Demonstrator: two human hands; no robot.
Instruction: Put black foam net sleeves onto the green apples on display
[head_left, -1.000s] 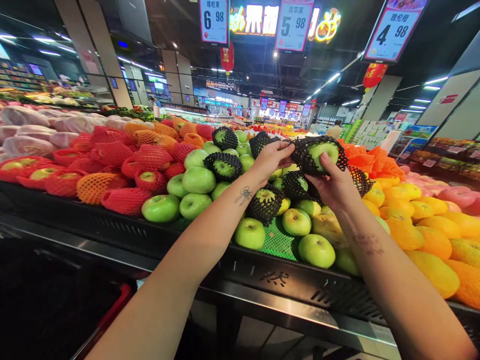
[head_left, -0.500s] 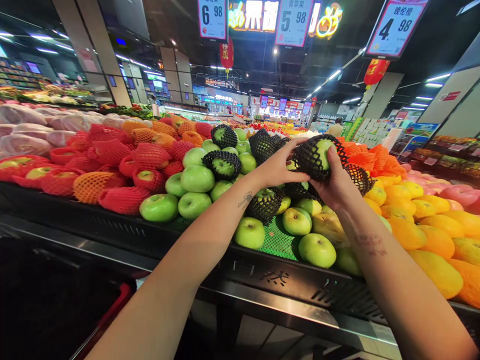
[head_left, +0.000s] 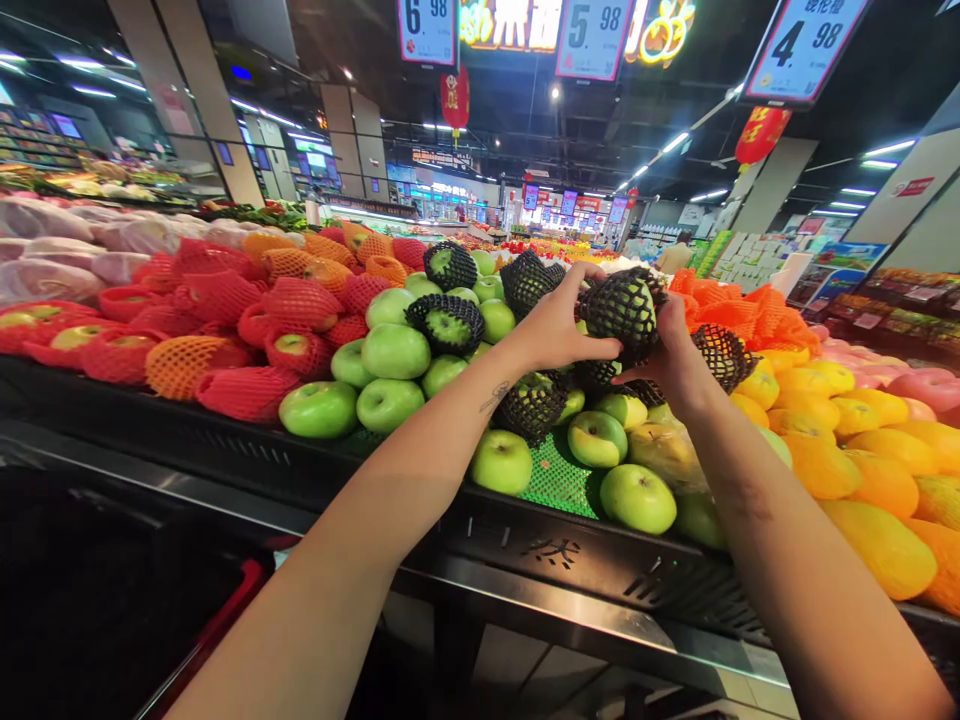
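Both of my hands hold one green apple in a black foam net (head_left: 622, 310), raised above the pile of green apples (head_left: 397, 352). My left hand (head_left: 559, 325) grips its left side with the fingers wrapped over the net. My right hand (head_left: 675, 360) cups it from below and the right, thumb up against the net. The net covers almost the whole apple. Other netted apples (head_left: 448, 325) lie on the pile just under my hands.
A black display bin edge (head_left: 555, 550) runs in front of me. Red and orange netted fruit (head_left: 225, 320) lies to the left, yellow-orange fruit (head_left: 855, 470) to the right. Price signs (head_left: 592, 35) hang overhead. A person (head_left: 675, 257) stands far back.
The net has been drawn further over the apple, hiding the green that showed before. Both hands have risen slightly and closed in round the fruit.
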